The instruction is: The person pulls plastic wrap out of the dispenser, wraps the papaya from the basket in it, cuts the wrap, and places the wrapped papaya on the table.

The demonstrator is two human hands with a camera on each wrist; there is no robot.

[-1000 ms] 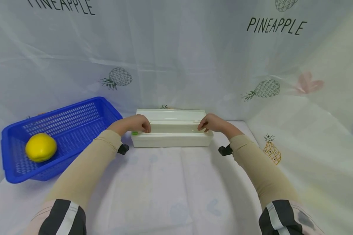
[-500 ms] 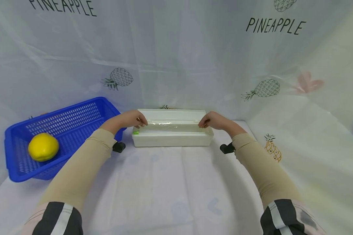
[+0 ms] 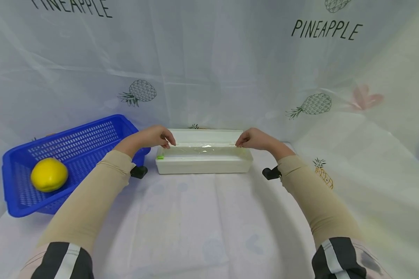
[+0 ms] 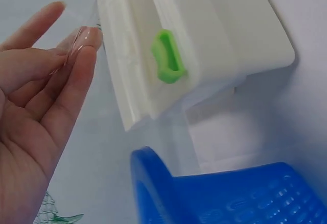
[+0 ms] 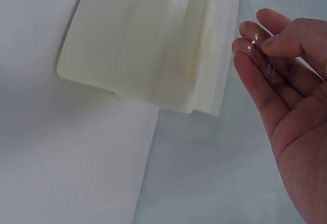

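Left hand (image 3: 153, 137) pinches the left corner of the clear plastic wrap (image 3: 204, 147), right hand (image 3: 253, 139) pinches the right corner, fingertips together on the film, sheet stretched between them just above the white dispenser box (image 3: 204, 164) at the far middle of the table (image 3: 202, 224); green slider (image 4: 169, 56) on box's left end; blue basket (image 3: 73, 155) at left holds a lemon (image 3: 49, 174)

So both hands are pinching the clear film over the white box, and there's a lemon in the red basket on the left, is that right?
Not quite: the basket is blue, not red, as the head view shows. The rest holds: the left hand and right hand each pinch an end of the film over the white box, and the lemon lies in the basket.
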